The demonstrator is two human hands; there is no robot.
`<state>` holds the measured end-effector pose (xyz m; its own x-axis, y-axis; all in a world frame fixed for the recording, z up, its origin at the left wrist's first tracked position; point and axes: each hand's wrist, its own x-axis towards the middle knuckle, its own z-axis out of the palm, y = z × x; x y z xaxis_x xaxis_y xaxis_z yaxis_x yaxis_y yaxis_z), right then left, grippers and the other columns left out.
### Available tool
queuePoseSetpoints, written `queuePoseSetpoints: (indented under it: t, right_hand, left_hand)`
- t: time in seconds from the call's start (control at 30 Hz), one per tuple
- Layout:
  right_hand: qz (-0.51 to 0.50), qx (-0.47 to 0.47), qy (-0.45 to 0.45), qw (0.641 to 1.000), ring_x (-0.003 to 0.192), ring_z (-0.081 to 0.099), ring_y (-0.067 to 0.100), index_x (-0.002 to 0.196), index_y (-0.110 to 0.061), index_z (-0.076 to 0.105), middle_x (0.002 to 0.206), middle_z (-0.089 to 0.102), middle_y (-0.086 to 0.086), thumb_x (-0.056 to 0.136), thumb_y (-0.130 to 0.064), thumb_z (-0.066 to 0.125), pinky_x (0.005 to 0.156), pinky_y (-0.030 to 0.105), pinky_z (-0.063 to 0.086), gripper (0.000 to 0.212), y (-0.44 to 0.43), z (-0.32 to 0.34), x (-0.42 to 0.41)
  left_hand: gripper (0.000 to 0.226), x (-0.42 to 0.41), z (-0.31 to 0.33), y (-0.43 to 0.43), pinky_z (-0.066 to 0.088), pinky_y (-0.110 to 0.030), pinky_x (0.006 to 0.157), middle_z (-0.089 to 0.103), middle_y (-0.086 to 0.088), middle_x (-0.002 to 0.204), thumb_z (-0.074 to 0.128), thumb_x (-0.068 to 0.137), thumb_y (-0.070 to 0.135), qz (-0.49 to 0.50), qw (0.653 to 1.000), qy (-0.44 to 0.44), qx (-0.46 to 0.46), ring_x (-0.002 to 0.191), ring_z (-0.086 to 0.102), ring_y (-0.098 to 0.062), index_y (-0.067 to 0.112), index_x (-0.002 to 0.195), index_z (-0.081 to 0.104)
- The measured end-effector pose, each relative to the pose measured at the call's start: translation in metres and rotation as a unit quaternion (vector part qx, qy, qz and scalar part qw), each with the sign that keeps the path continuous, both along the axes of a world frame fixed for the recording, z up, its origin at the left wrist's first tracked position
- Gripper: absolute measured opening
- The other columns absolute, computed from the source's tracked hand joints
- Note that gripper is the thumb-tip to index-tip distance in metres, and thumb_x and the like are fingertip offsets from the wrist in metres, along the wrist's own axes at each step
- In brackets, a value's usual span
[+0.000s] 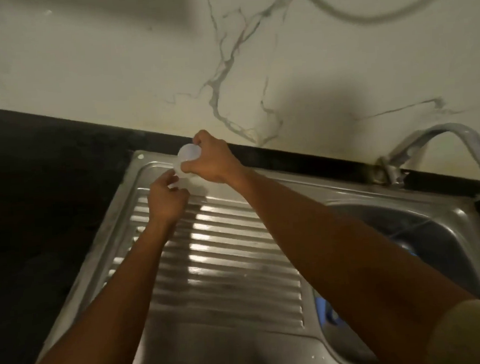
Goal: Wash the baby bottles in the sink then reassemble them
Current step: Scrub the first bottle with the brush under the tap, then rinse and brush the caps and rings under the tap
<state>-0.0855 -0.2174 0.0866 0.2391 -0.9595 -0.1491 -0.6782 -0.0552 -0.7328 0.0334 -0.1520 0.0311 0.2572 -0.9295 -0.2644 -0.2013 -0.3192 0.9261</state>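
At the far end of the steel drainboard point(224, 267), the right hand point(212, 161) grips the rounded, pale translucent top of a baby bottle point(188, 154), while the left hand point(167, 199) curls its fingers round the bottle's lower end, which is blurred. The sink basin point(433, 240) lies to the right with something blue point(325, 309) inside, under a faucet point(427, 139) against the veined wall point(142, 75). The dark desk point(36, 180) spreads to the left.

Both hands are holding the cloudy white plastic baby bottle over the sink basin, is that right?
No. The head view shows the left hand and right hand holding the cloudy white plastic baby bottle over the ribbed steel draining board, not the basin.
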Motion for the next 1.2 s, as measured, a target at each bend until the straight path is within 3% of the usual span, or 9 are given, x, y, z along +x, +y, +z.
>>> queuePoseSetpoints:
  t: [0.07, 0.17, 0.27, 0.4, 0.53, 0.67, 0.77, 0.93, 1.2]
  right_hand:
    - [0.022, -0.004, 0.017, 1.0, 0.103, 0.055, 0.019, 0.13, -0.014, 0.045, 0.123, 0.056, 0.007, 0.081, -0.031, 0.078, 0.08, 0.026, 0.045, 0.062, -0.015, -0.008, 0.022]
    - [0.046, 0.006, 0.025, 0.999, 0.102, 0.055, 0.018, 0.128, -0.013, 0.049, 0.12, 0.057, 0.006, 0.08, -0.029, 0.079, 0.075, 0.019, 0.042, 0.059, -0.029, -0.018, 0.04]
    - [0.056, 0.012, 0.021, 0.998, 0.097, 0.055, 0.017, 0.123, -0.013, 0.053, 0.109, 0.055, 0.002, 0.078, -0.027, 0.079, 0.063, 0.017, 0.038, 0.054, -0.033, -0.027, 0.048]
    - [0.046, 0.012, 0.005, 0.999, 0.102, 0.056, 0.018, 0.127, -0.016, 0.051, 0.113, 0.056, 0.002, 0.079, -0.029, 0.079, 0.077, 0.025, 0.043, 0.057, -0.03, -0.036, 0.053]
    - [0.046, 0.028, 0.013, 0.998, 0.125, 0.052, 0.028, 0.149, -0.018, 0.032, 0.143, 0.05, 0.01, 0.083, -0.037, 0.076, 0.096, 0.035, 0.044, 0.082, -0.023, -0.04, 0.054]
    - [0.022, 0.056, 0.008, 0.998, 0.139, 0.04, 0.032, 0.157, -0.018, 0.012, 0.155, 0.036, 0.012, 0.085, -0.036, 0.075, 0.109, 0.044, 0.037, 0.097, -0.013, -0.042, 0.043]
    - [0.005, 0.064, 0.009, 0.998, 0.14, 0.038, 0.031, 0.155, -0.014, 0.019, 0.156, 0.035, 0.012, 0.088, -0.034, 0.072, 0.109, 0.039, 0.037, 0.087, 0.0, -0.045, 0.02]
    - [-0.043, 0.005, 0.039, 0.998, 0.124, 0.054, 0.025, 0.144, -0.017, 0.043, 0.14, 0.053, 0.009, 0.092, -0.028, 0.064, 0.103, 0.042, 0.048, 0.057, 0.055, -0.061, -0.055]
    - [-0.068, -0.07, 0.127, 0.987, 0.092, 0.065, 0.037, 0.11, -0.015, 0.063, 0.101, 0.07, 0.015, 0.09, -0.017, 0.053, 0.077, 0.039, 0.05, 0.023, 0.16, -0.069, -0.215]
  left_hand:
    - [0.035, 0.019, -0.011, -0.013, 0.052, -0.046, 0.1, 0.064, -0.011, 0.124, 0.058, 0.096, 0.012, 0.024, 0.999, 0.04, 0.025, 0.116, 0.062, -0.031, 0.009, 0.131, 0.058]
    - [0.032, 0.036, -0.025, -0.026, 0.053, -0.041, 0.093, 0.063, -0.009, 0.114, 0.057, 0.09, 0.001, 0.018, 0.997, -0.042, 0.058, 0.102, 0.061, -0.024, 0.017, 0.117, 0.06]
    - [0.014, 0.042, -0.037, -0.03, 0.055, -0.042, 0.088, 0.07, -0.016, 0.098, 0.058, 0.09, 0.013, -0.016, 0.997, -0.071, 0.037, 0.094, 0.067, -0.031, 0.003, 0.097, 0.066]
    - [0.019, 0.04, -0.043, -0.031, 0.05, -0.041, 0.082, 0.063, -0.011, 0.083, 0.056, 0.096, 0.008, -0.012, 0.992, -0.12, 0.033, 0.089, 0.065, -0.036, 0.013, 0.078, 0.058]
    - [0.021, 0.035, -0.038, -0.031, 0.055, -0.05, 0.089, 0.069, -0.02, 0.105, 0.06, 0.087, 0.005, 0.043, 0.987, -0.134, 0.072, 0.101, 0.065, -0.039, 0.002, 0.107, 0.067]
    - [0.007, 0.024, -0.029, -0.022, 0.046, -0.036, 0.067, 0.065, -0.018, 0.091, 0.059, 0.089, 0.004, 0.022, 0.982, -0.178, 0.056, 0.085, 0.061, -0.034, 0.003, 0.094, 0.064]
    - [0.011, 0.012, -0.033, -0.006, 0.045, -0.03, 0.072, 0.069, -0.019, 0.091, 0.061, 0.09, 0.007, 0.008, 0.966, -0.259, -0.01, 0.087, 0.065, -0.031, -0.002, 0.093, 0.066]
    - [0.037, -0.048, -0.037, 0.032, 0.041, -0.043, 0.102, 0.062, -0.016, 0.124, 0.06, 0.091, 0.017, -0.047, 0.915, -0.395, -0.072, 0.118, 0.052, -0.033, 0.006, 0.127, 0.059]
    - [0.034, -0.21, -0.038, 0.09, 0.047, -0.044, 0.073, 0.065, -0.012, 0.093, 0.057, 0.074, 0.024, -0.292, 0.83, -0.429, -0.205, 0.086, 0.058, -0.036, 0.008, 0.103, 0.065]
